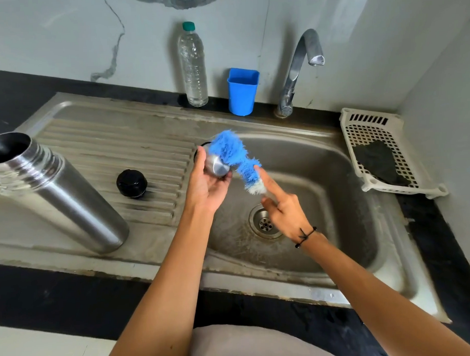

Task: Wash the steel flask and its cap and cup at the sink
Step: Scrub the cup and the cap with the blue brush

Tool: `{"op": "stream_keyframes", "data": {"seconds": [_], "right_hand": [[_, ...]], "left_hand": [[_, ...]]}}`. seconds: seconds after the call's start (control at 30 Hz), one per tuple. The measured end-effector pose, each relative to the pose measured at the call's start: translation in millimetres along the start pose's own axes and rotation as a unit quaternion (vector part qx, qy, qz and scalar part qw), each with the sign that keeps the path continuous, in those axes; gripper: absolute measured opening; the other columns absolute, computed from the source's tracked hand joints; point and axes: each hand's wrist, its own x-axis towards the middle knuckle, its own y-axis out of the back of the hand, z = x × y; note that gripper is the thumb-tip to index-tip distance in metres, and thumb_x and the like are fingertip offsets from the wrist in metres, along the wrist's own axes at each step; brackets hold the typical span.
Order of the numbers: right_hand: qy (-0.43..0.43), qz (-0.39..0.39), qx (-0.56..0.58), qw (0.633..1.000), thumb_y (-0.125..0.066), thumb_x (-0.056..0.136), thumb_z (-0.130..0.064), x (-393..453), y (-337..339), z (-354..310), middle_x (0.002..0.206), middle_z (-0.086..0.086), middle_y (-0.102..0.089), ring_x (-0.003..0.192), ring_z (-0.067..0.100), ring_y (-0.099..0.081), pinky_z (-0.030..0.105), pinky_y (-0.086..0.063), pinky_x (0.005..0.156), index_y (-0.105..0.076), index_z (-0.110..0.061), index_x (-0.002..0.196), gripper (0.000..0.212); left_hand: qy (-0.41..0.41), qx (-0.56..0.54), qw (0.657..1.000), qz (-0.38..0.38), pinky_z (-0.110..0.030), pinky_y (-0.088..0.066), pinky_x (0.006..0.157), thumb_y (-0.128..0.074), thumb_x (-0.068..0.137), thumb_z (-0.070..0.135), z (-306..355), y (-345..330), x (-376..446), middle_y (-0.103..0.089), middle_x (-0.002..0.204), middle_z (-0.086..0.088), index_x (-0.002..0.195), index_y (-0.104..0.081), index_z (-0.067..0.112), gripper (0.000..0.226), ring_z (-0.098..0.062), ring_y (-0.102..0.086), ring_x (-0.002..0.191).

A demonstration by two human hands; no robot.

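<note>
Meanwhile left hand (208,180) cups the steel cup (217,165); right hand (284,208) pinches the brush (234,155) against it.

Steel flask (55,189): brushed metal, satin sheen, bright ridged neck. Cap (131,183): glossy black plastic. Cup (217,166): smooth polished steel. Brush (233,154): fluffy blue bristles, white near handle end (blurred). Sink (364,253): dull stainless steel, stained, ribbed drainboard. Tap (295,69): shiny chrome metal. Bottle (192,64): clear ribbed plastic, green cap. Tumbler (243,91): matt blue plastic. Basket (373,125): white plastic lattice holding dark rough scrub pad (378,159). Counter (59,295): black, polished stone look.
</note>
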Motion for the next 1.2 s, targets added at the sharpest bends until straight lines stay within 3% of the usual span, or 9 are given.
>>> {"op": "stream_keyframes", "data": {"seconds": [0.13, 0.3, 0.37, 0.43, 0.53, 0.73, 0.9, 1.1, 1.2], "right_hand": [[-0.058, 0.010, 0.023, 0.998, -0.046, 0.092, -0.005, 6, 8, -1, 0.094, 0.021, -0.069, 0.057, 0.030, -0.053, 0.035, -0.054, 0.070, -0.018, -0.071, 0.126, 0.079], [0.070, -0.011, -0.035, 0.997, -0.041, 0.088, -0.010, 1, 4, -9, 0.115, 0.006, -0.067, 0.061, 0.019, -0.057, 0.033, -0.054, 0.074, -0.018, -0.055, 0.141, 0.074], [0.089, -0.004, -0.062, 0.994, -0.040, 0.086, -0.011, 0, -3, -3, 0.114, 0.008, -0.066, 0.071, 0.022, -0.060, 0.036, -0.053, 0.078, -0.018, -0.048, 0.143, 0.072], [0.044, 0.021, -0.053, 0.997, -0.043, 0.087, -0.005, 4, -4, 3, 0.107, 0.012, -0.068, 0.071, 0.026, -0.060, 0.038, -0.052, 0.078, -0.017, -0.049, 0.144, 0.077], [-0.019, 0.040, -0.044, 0.998, -0.048, 0.089, 0.001, 9, 3, 7, 0.093, 0.019, -0.068, 0.074, 0.034, -0.060, 0.042, -0.050, 0.079, -0.008, -0.042, 0.141, 0.078], [0.108, 0.012, -0.133, 0.985, -0.029, 0.086, -0.023, -1, -5, 1, 0.080, 0.007, -0.056, 0.064, 0.031, -0.054, 0.041, -0.053, 0.063, -0.014, -0.049, 0.142, 0.063], [0.077, 0.034, -0.157, 0.984, -0.023, 0.084, -0.026, -1, -2, 17, 0.079, 0.007, -0.052, 0.059, 0.032, -0.052, 0.044, -0.052, 0.055, -0.008, -0.053, 0.141, 0.064], [0.154, 0.027, -0.235, 0.959, -0.044, 0.084, -0.007, 3, -2, 2, 0.072, 0.004, -0.042, 0.052, 0.029, -0.045, 0.033, -0.043, 0.041, -0.015, -0.042, 0.142, 0.074], [0.114, 0.032, -0.250, 0.961, -0.049, 0.076, -0.002, 1, 1, 14, 0.071, 0.006, -0.044, 0.051, 0.030, -0.047, 0.031, -0.042, 0.038, -0.013, -0.044, 0.142, 0.086]], "left_hand": [[0.004, -0.046, 0.998, 0.036, -0.033, -0.049, 0.091, -0.065, 0.086, 0.033, 0, 0, 0, -0.060, 0.116, -0.012, 0.120, -0.054, 0.010, 0.043, -0.025, -0.057, 0.109], [-0.014, -0.033, 0.999, 0.012, -0.041, -0.051, 0.091, -0.058, 0.091, 0.025, 0, -4, 5, -0.062, 0.099, -0.010, 0.096, -0.059, 0.010, 0.016, -0.026, -0.060, 0.101], [-0.012, -0.026, 0.999, 0.018, -0.041, -0.053, 0.086, -0.055, 0.093, 0.027, 0, -6, 6, -0.064, 0.098, -0.009, 0.102, -0.059, 0.011, 0.019, -0.025, -0.060, 0.099], [0.003, -0.059, 0.998, 0.033, -0.039, -0.056, 0.077, -0.057, 0.092, 0.027, 0, -6, 3, -0.064, 0.104, -0.012, 0.104, -0.058, 0.008, 0.022, -0.027, -0.061, 0.106], [0.025, -0.101, 0.994, 0.045, -0.043, -0.054, 0.088, -0.061, 0.089, 0.025, 2, -5, 0, -0.058, 0.122, -0.019, 0.105, -0.056, 0.005, 0.026, -0.034, -0.055, 0.119], [0.018, -0.055, 0.997, 0.047, -0.041, -0.050, 0.091, -0.053, 0.097, 0.027, 4, -17, 1, -0.071, 0.088, -0.011, 0.095, -0.062, 0.006, 0.023, -0.025, -0.064, 0.092], [0.036, -0.113, 0.989, 0.093, -0.040, -0.050, 0.085, -0.059, 0.092, 0.036, 8, -18, -3, -0.065, 0.108, -0.017, 0.107, -0.058, 0.006, 0.033, -0.027, -0.061, 0.106], [0.089, -0.086, 0.991, 0.054, -0.037, -0.054, 0.070, -0.048, 0.097, 0.044, 7, -19, -1, -0.066, 0.089, -0.013, 0.094, -0.062, 0.010, 0.038, -0.027, -0.061, 0.084], [0.098, -0.086, 0.989, 0.068, -0.044, -0.048, 0.089, -0.050, 0.094, 0.048, 8, -19, 0, -0.064, 0.096, -0.017, 0.094, -0.060, 0.005, 0.044, -0.030, -0.058, 0.098]]}}
